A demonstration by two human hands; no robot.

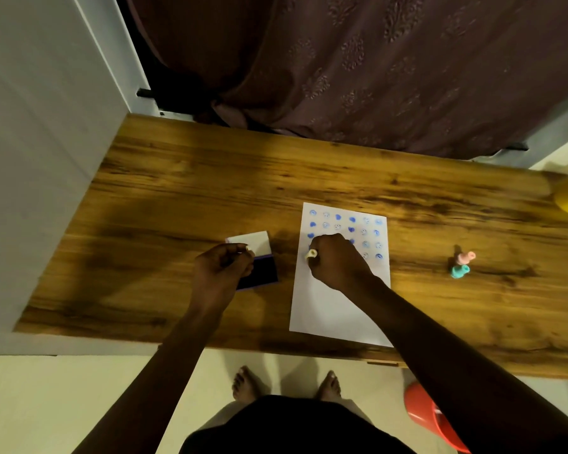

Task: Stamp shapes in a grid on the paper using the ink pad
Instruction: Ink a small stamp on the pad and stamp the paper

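While gripping a pale stamp (311, 254), the right hand (336, 261) presses smooth paper (335, 309).

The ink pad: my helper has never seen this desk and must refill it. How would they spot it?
Start at the wooden table and find the white paper covered in blue stamps. Just left of it, under the left hand, lies the ink pad: a small case with a dark blue inked face and a white lid flipped open behind it.

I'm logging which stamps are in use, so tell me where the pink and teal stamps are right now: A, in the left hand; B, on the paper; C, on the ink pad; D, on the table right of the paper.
D: the pink stamp and teal stamp sit on the wooden table, right of the paper.
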